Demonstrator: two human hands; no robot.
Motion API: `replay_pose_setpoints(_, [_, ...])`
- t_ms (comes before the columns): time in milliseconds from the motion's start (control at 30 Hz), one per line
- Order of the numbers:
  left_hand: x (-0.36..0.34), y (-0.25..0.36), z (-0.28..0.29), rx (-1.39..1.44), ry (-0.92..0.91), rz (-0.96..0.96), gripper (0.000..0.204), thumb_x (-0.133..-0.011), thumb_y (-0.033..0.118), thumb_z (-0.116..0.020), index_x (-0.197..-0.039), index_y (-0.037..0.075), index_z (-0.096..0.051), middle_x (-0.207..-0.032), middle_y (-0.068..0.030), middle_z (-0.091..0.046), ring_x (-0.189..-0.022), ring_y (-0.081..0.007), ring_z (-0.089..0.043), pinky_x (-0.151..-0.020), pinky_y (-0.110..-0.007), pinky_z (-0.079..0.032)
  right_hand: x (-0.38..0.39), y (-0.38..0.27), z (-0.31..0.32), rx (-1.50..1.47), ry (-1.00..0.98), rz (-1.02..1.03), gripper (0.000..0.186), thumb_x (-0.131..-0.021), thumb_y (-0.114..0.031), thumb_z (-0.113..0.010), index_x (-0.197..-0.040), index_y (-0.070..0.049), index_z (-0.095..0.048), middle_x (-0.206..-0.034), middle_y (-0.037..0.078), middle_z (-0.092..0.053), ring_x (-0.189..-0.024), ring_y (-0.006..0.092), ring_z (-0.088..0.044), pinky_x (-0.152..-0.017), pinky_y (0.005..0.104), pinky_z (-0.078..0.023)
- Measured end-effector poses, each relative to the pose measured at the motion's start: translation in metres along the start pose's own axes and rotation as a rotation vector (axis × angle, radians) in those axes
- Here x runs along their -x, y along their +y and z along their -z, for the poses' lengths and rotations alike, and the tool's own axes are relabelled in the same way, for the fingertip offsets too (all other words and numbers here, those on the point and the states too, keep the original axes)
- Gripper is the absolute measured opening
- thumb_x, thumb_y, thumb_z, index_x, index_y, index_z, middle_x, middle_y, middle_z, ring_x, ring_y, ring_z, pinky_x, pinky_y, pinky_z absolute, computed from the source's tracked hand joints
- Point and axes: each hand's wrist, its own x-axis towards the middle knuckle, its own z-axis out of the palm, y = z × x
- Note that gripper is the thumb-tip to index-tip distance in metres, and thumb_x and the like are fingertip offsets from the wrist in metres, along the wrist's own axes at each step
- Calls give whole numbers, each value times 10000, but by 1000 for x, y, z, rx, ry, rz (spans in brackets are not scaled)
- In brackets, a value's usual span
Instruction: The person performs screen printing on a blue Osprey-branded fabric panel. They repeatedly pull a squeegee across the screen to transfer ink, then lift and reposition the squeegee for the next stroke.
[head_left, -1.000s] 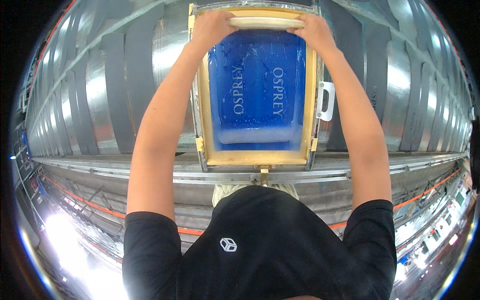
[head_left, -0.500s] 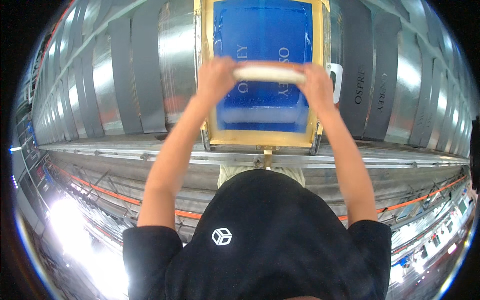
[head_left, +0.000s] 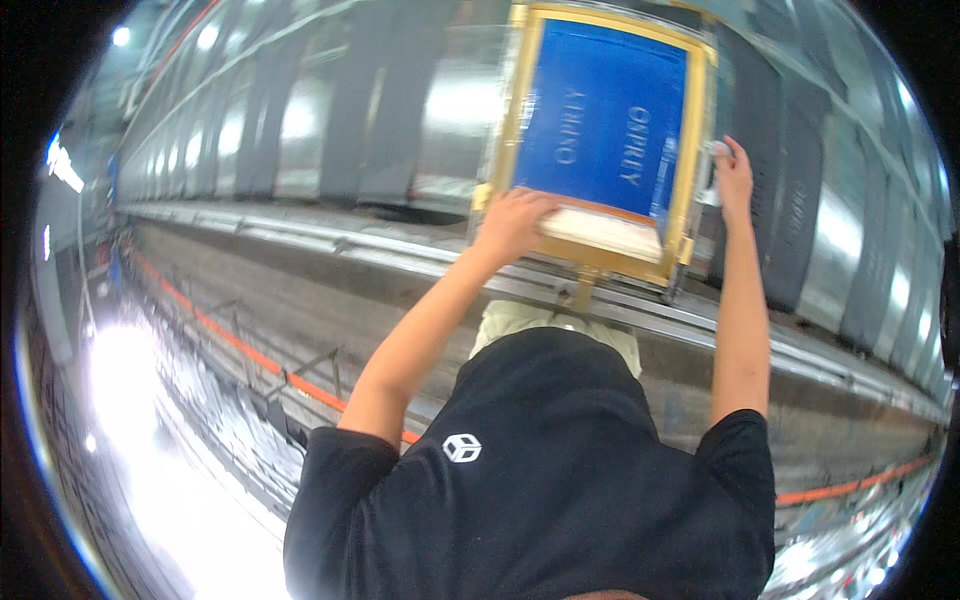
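Observation:
A squeegee (head_left: 600, 232) with a pale wooden grip and an orange-brown blade rests at the near end of a printing screen (head_left: 610, 120). This screen has blue mesh with pale lettering and a yellow-taped frame. My left hand (head_left: 513, 222) is closed around the squeegee's left end. Just off the frame's right side, the fingers of my right hand (head_left: 735, 180) are curled at a white handle (head_left: 713, 190); motion blur softens the grip.
Dark grey fabric panels (head_left: 805, 200) lie in rows on a shiny long table to both sides. A metal rail (head_left: 400, 252) runs along its near edge, with a bracket (head_left: 584, 290) under the screen. An orange strip (head_left: 255, 352) lies lower down.
My right hand has left the squeegee and moved to the white handle at the right. The squeegee is now at the screen's near end, still in my left hand. The view has tilted.

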Motion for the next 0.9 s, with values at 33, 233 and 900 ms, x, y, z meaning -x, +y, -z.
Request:
replay_pose_setpoints(33, [2, 4, 3, -6, -8, 5, 433, -711, 77, -730, -1138, 149, -715, -1186, -33, -707, -1153, -262, -619, -985, -420, -471, -21, 13, 1, -118, -87, -91, 372, -981, -359, -642, -1250, -109, -698, -917, 107, -721, -790, 250, -669, -793, 406, -515])
replay_pose_setpoints(233, [43, 4, 10, 72, 115, 96, 444, -722, 79, -740, -1157, 167, -711, -1243, -17, -697, -1219, -249, -600, -1003, -438, -455, -5, -68, -19, 229, 179, 211, 325, -1004, -355, -596, -1124, -84, -729, -1050, 154, -739, -963, 296, -705, -871, 403, -516])
replay_pose_setpoints(900, [162, -280, 199, -51, 21, 85, 487, -766, 120, -719, -1246, 194, -681, -1119, 0, -721, -1044, -239, -641, -925, -424, -468, 142, -249, -335, 87, 121, 120, 267, -1032, -309, -585, -1105, -73, -685, -914, 162, -723, -808, 285, -694, -758, 390, -519])
